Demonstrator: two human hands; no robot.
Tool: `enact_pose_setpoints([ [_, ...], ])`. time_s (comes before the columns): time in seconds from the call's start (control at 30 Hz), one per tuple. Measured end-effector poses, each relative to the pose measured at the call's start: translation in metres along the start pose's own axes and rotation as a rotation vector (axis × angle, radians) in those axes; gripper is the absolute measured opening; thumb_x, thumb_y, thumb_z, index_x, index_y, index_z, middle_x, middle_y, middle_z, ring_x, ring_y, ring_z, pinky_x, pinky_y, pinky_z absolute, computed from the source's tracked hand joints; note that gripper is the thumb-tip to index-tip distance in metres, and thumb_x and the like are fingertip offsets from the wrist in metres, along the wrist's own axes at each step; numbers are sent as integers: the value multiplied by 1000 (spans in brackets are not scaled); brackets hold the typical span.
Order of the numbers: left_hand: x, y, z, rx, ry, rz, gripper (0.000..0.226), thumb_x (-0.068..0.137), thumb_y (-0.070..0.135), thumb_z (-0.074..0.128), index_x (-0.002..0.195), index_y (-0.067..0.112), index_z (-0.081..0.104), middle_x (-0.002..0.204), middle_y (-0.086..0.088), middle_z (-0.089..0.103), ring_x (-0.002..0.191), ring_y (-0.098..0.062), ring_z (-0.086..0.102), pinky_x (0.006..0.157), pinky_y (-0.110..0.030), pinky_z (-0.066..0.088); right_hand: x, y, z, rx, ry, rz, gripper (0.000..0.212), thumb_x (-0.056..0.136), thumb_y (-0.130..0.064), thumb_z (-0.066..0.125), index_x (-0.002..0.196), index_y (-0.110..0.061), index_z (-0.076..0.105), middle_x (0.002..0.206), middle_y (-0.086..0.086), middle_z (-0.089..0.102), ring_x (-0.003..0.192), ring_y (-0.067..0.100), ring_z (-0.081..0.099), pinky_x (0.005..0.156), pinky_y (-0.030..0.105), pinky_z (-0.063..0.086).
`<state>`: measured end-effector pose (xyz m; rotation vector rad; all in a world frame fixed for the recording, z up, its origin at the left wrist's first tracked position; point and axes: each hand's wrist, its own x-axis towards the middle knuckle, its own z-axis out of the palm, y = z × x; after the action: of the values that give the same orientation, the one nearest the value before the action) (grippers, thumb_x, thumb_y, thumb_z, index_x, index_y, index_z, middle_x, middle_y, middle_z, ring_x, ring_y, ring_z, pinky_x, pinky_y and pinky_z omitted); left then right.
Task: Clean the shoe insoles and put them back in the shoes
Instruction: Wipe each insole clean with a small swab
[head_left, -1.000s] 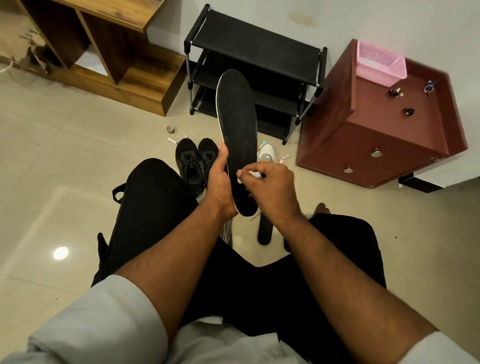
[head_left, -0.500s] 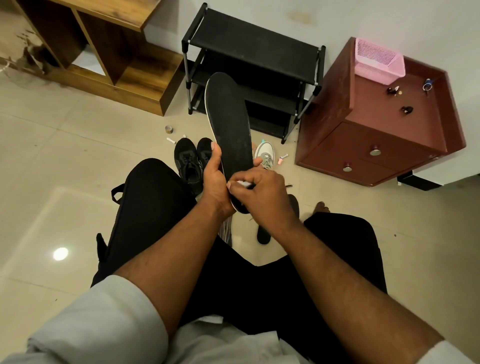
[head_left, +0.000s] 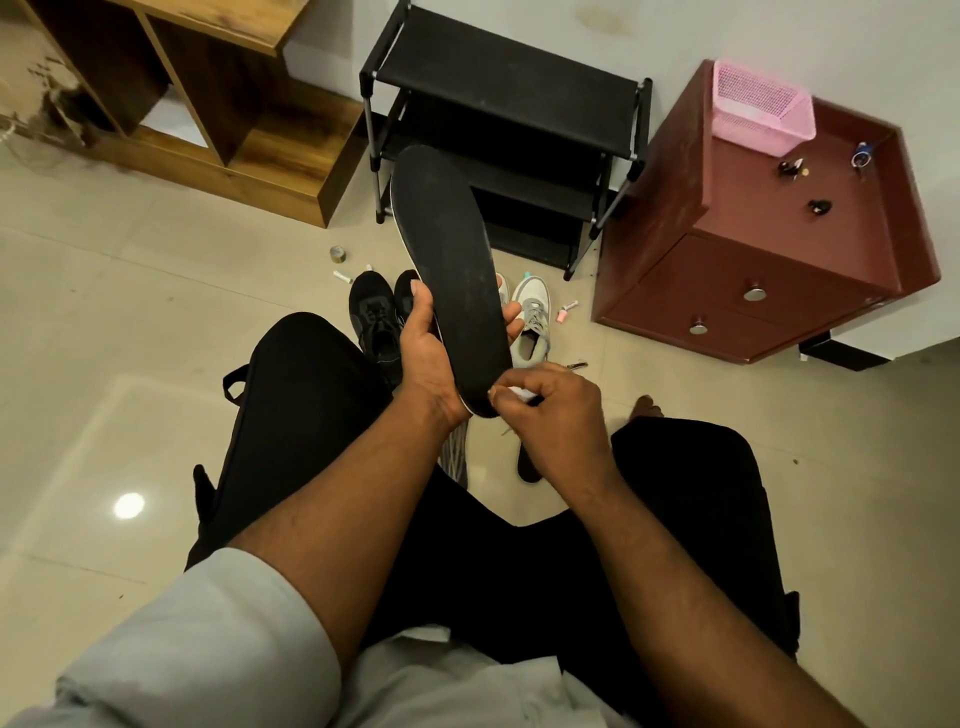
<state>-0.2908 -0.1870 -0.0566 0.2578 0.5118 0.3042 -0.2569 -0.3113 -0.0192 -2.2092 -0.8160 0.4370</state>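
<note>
Down slides the right hand (head_left: 550, 415) to the heel of the black insole (head_left: 452, 280), pinching a small white wipe (head_left: 519, 393) there. Left hand (head_left: 431, 348) grips mid-length, insole raised over the black sneakers (head_left: 382, 317) on the floor. Light, bendy foam, likely; hold its edges.

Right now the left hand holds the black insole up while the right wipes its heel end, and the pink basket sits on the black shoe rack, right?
Not quite. In the head view, the pink basket sits on the red cabinet, not the rack. The rest holds: left hand, insole, right hand.
</note>
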Motion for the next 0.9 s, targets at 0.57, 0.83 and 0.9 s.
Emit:
enact_pose_setpoints([
  [0.57, -1, -2, -1, -110, 107, 63, 82, 92, 73, 29, 106, 3, 68, 94, -16, 66, 84, -25, 62, 79, -33, 55, -10, -1, 7, 110, 32, -61, 6, 80, -9, 71, 83, -9, 76, 78, -1, 68, 75, 5, 60, 69, 8, 44],
  [0.83, 0, 0, -7, -96, 78, 58, 79, 90, 77, 28, 103, 7, 63, 83, -13, 65, 70, -22, 62, 68, -30, 54, -10, 7, 9, 85, 23, -62, 7, 80, -10, 71, 85, -9, 76, 81, 1, 69, 74, -5, 57, 69, 3, 41],
  [0.9, 1, 0, -9, -91, 78, 65, 79, 90, 77, 26, 102, 7, 61, 83, -14, 63, 69, -23, 61, 67, -29, 53, -9, 1, 12, 86, 4, -109, 7, 80, -9, 71, 84, -9, 76, 81, 0, 69, 74, -1, 58, 70, 7, 44],
])
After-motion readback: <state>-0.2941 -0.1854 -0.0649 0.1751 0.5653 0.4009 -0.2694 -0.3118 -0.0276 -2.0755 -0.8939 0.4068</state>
